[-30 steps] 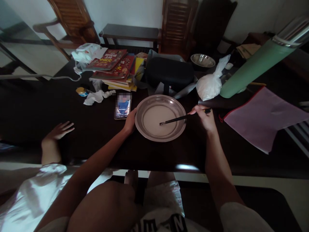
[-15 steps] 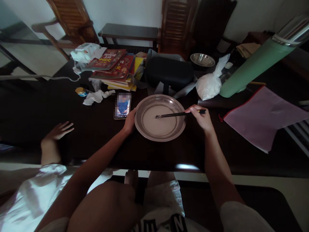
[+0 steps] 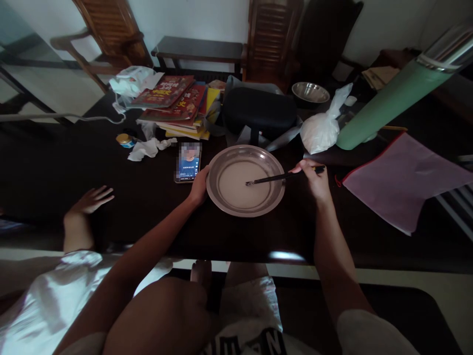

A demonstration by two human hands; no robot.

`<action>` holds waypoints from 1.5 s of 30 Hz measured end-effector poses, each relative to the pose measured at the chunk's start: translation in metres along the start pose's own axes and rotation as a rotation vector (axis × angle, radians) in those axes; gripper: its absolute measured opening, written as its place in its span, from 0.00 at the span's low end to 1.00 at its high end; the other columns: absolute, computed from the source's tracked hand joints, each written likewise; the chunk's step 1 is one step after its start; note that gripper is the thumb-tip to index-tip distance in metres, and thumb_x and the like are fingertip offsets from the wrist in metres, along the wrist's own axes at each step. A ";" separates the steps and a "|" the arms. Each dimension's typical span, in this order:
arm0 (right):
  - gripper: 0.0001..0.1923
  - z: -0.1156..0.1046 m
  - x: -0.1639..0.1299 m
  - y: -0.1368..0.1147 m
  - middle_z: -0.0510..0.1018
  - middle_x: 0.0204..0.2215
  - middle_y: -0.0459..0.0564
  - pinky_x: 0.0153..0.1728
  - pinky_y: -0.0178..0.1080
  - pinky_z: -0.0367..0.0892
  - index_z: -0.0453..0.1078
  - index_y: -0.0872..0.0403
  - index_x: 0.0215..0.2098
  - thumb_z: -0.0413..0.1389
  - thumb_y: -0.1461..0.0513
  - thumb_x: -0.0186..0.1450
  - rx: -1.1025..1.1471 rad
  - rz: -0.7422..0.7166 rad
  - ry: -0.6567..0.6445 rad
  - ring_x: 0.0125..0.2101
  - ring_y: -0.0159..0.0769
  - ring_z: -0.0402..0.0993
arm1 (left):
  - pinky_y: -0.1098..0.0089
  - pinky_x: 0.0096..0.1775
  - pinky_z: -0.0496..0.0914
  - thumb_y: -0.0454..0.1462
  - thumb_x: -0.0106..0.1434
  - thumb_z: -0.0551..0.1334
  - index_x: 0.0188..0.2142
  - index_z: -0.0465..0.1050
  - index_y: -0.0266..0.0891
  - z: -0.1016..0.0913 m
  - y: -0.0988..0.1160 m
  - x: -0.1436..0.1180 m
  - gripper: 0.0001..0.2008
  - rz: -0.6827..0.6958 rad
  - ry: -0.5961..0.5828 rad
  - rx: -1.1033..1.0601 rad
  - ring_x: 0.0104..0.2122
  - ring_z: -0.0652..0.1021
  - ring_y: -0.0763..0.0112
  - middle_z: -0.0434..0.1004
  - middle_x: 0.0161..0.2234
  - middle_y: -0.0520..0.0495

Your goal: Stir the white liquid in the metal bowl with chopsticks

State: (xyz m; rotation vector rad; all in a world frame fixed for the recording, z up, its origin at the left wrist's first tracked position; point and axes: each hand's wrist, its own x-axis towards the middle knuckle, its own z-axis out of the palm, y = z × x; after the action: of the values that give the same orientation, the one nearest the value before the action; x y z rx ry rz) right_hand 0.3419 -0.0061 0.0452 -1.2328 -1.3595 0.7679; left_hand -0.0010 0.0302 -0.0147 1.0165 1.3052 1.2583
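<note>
A shallow metal basin [image 3: 246, 209] stands on the dark table, with pale, cloudy liquid [image 3: 236, 190] in it. My left hand [image 3: 200, 187] is closed on the basin's left rim, its fingers partly hidden by the wall. Over the right rim, my right hand [image 3: 314, 180] grips a pair of dark chopsticks [image 3: 271, 178] close to their upper ends. Their wet-looking tips touch the liquid near the middle of the basin. Left of the basin lies a lit phone [image 3: 189, 162], close to my left hand.
Behind the basin sit a black case [image 3: 258, 111], a book stack [image 3: 172, 101] and a knotted bag of white powder [image 3: 320, 132]. A green thermos [image 3: 395, 101] and a purple zip pouch [image 3: 402, 180] are at right. Another person's hand [image 3: 92, 199] rests at left.
My right hand has shifted slightly right, drawing the chopstick tips rightward and a little nearer to me through the liquid. The phone's picture has changed. My left hand and the basin stay put.
</note>
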 end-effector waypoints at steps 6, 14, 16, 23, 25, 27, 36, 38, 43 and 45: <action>0.26 0.001 0.001 0.002 0.88 0.29 0.47 0.44 0.48 0.77 0.83 0.45 0.28 0.64 0.35 0.62 -0.045 -0.011 -0.109 0.35 0.44 0.84 | 0.63 0.41 0.75 0.54 0.64 0.63 0.27 0.74 0.43 -0.003 -0.003 0.002 0.19 0.027 -0.012 0.027 0.37 0.79 0.58 0.78 0.30 0.47; 0.26 0.000 0.000 0.003 0.86 0.26 0.47 0.43 0.48 0.78 0.80 0.46 0.25 0.63 0.36 0.63 -0.026 0.006 -0.111 0.33 0.43 0.84 | 0.63 0.42 0.75 0.51 0.64 0.63 0.26 0.72 0.44 -0.003 -0.002 0.002 0.16 0.019 -0.001 0.028 0.39 0.79 0.57 0.78 0.30 0.48; 0.26 0.001 0.000 0.002 0.87 0.29 0.47 0.44 0.48 0.78 0.82 0.46 0.27 0.63 0.35 0.63 -0.052 -0.012 -0.123 0.35 0.44 0.85 | 0.64 0.41 0.74 0.49 0.64 0.62 0.26 0.72 0.44 -0.002 -0.001 0.001 0.15 0.007 0.003 0.021 0.38 0.79 0.58 0.78 0.29 0.48; 0.26 -0.002 0.001 0.004 0.85 0.25 0.47 0.42 0.49 0.77 0.79 0.46 0.24 0.64 0.35 0.62 -0.003 0.022 -0.062 0.31 0.44 0.83 | 0.66 0.36 0.72 0.47 0.66 0.61 0.25 0.73 0.43 0.000 0.003 0.000 0.16 -0.005 0.010 0.021 0.32 0.75 0.62 0.77 0.29 0.48; 0.26 -0.001 0.001 0.002 0.87 0.29 0.47 0.44 0.49 0.77 0.81 0.46 0.26 0.64 0.35 0.62 -0.029 0.010 -0.140 0.34 0.45 0.85 | 0.66 0.35 0.72 0.47 0.67 0.60 0.24 0.73 0.43 0.001 0.004 -0.001 0.17 -0.014 0.019 0.019 0.31 0.74 0.63 0.77 0.28 0.48; 0.26 0.000 0.001 0.001 0.88 0.30 0.47 0.45 0.50 0.77 0.82 0.46 0.27 0.64 0.34 0.62 -0.040 0.002 -0.116 0.36 0.45 0.85 | 0.66 0.35 0.72 0.46 0.68 0.60 0.24 0.72 0.43 0.002 0.005 -0.002 0.17 -0.022 0.032 0.015 0.30 0.74 0.63 0.76 0.26 0.49; 0.26 0.001 0.000 0.001 0.87 0.28 0.47 0.43 0.48 0.78 0.81 0.46 0.26 0.63 0.35 0.63 -0.035 -0.001 -0.132 0.34 0.44 0.84 | 0.63 0.42 0.75 0.52 0.63 0.62 0.26 0.72 0.44 0.000 0.002 -0.001 0.17 0.002 -0.001 0.032 0.37 0.79 0.58 0.77 0.29 0.48; 0.27 0.000 0.001 0.001 0.87 0.28 0.47 0.44 0.49 0.78 0.81 0.46 0.26 0.63 0.34 0.62 -0.051 -0.014 -0.076 0.34 0.44 0.84 | 0.63 0.43 0.75 0.52 0.63 0.62 0.26 0.72 0.44 0.000 0.002 0.000 0.17 0.005 0.008 0.028 0.38 0.79 0.58 0.77 0.29 0.48; 0.26 -0.001 0.001 0.004 0.84 0.24 0.46 0.41 0.50 0.77 0.78 0.45 0.22 0.63 0.36 0.63 -0.001 0.007 -0.001 0.29 0.43 0.82 | 0.64 0.41 0.75 0.51 0.63 0.62 0.25 0.70 0.44 -0.001 0.001 0.000 0.17 0.015 0.010 0.017 0.37 0.79 0.59 0.78 0.29 0.47; 0.25 0.000 0.000 0.003 0.86 0.27 0.46 0.42 0.49 0.77 0.80 0.45 0.25 0.63 0.36 0.64 -0.009 0.007 -0.097 0.32 0.43 0.83 | 0.64 0.39 0.75 0.50 0.63 0.62 0.25 0.70 0.44 -0.002 0.001 0.000 0.16 0.009 0.012 0.015 0.36 0.79 0.59 0.78 0.29 0.47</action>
State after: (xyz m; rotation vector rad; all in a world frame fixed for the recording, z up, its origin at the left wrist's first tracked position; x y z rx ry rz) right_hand 0.3423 -0.0052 0.0423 -1.2208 -1.4394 0.8365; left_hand -0.0028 0.0299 -0.0139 1.0279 1.3220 1.2655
